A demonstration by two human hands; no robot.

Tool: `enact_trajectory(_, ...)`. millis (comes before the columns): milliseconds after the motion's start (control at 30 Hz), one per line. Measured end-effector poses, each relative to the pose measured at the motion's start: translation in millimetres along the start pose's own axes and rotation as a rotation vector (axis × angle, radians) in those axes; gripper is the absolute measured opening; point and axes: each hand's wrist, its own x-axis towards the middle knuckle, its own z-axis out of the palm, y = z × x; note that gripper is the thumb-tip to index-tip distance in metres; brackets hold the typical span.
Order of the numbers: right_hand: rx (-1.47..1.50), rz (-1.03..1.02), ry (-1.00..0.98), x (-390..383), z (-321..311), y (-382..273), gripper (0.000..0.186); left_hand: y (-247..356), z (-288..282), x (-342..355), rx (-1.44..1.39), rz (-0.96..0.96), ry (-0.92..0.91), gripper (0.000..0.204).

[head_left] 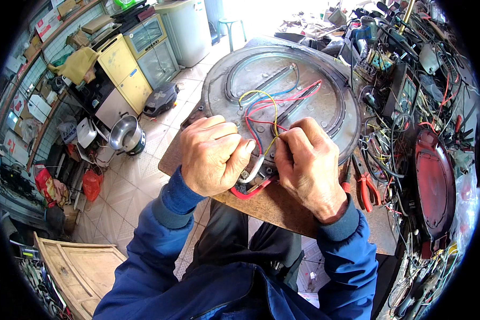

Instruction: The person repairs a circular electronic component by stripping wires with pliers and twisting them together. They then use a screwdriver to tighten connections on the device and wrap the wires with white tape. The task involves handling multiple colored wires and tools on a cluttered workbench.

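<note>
A round grey metal heating plate [304, 122] with a curved heating tube [234, 80] lies bottom up on a brown board [272, 208]. Red wires [304, 95], a blue wire [296, 80] and a yellow wire [275, 109] loop over it and gather into a white sleeve [256, 169] at its near edge. My left hand [214, 152] is closed at that edge, left of the sleeve, its thumb pressed against the fingers; its contents are hidden. On the right, my right hand [308, 162] is closed in a pinch where a red wire meets its fingertips.
Red-handled pliers [366, 184] lie right of my right hand, beside a red oval shell [434, 181]. Tangled cables and parts fill the right side. On the tiled floor at left are a steel pot [127, 133] and a black case [161, 99]; a wooden panel [77, 266] stands lower left.
</note>
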Motion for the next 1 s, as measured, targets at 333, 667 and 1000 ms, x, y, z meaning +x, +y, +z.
enact_trajectory(333,0.026,0.034,0.039,0.9,2.2,-0.6,0.013,-1.4,0.2,-3.1,0.004,0.010,0.001,0.032)
enact_trajectory(667,0.334,0.216,-0.084,5.4,-17.3,6.2,0.010,6.8,-10.7,4.1,-0.043,-0.091,-0.107,0.027)
enact_trajectory(1000,0.642,0.351,-0.136,-1.0,-23.2,4.1,0.020,32.4,-13.4,22.5,-0.231,-0.239,-0.210,0.022)
